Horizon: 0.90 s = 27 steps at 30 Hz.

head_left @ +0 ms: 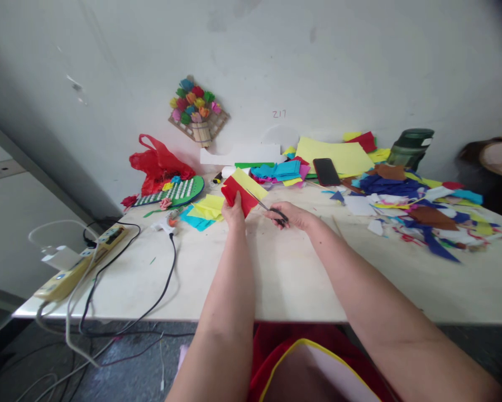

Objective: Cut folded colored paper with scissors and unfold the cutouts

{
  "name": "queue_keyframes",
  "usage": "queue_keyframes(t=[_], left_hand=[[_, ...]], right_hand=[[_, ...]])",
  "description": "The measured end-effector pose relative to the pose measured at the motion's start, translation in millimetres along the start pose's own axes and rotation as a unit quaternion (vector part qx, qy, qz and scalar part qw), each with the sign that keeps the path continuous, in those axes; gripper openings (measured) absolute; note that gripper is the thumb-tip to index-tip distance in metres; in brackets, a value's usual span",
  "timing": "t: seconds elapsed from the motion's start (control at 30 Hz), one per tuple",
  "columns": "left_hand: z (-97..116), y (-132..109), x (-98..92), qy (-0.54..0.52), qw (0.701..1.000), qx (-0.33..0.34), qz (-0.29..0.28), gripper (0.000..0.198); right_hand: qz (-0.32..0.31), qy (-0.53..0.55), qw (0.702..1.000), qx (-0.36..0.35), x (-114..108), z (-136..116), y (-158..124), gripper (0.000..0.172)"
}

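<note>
My left hand (233, 212) is closed on a piece of red paper (247, 204), with a yellow sheet (249, 181) lying against its far side. In my right hand (290, 213) is a pair of scissors (279, 216) with black handles. The scissors' blades point up and left and reach the right edge of the papers; whether they are parted is too small to tell. Left of my left hand, a yellow paper piece (211, 206) lies partly over a blue paper piece (196, 219) on the table.
A glue gun (166, 224) and its cord lie left of my hands, near a power strip (83, 265). Paper scraps (426, 212) heap at the right, before a green bottle (410, 148). A phone (326, 172) rests at the back; a red bag (158, 164) stands back left.
</note>
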State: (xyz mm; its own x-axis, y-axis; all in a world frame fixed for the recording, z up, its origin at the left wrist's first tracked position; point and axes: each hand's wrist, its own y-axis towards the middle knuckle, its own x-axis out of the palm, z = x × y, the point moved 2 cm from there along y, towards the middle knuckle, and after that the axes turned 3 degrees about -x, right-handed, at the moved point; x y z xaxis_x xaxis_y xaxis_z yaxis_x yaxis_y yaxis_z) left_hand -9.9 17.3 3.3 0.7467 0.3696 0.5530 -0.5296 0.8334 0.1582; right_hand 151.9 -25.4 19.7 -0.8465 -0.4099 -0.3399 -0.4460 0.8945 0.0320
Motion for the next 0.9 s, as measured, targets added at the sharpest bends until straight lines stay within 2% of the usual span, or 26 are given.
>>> queue_keyframes(t=[0.9], left_hand=[[0, 2, -2.3, -0.025, 1.000, -0.012, -0.005, 0.031]], right_hand=[[0.022, 0.022, 0.999, 0.006, 5, -10, -2, 0.034]])
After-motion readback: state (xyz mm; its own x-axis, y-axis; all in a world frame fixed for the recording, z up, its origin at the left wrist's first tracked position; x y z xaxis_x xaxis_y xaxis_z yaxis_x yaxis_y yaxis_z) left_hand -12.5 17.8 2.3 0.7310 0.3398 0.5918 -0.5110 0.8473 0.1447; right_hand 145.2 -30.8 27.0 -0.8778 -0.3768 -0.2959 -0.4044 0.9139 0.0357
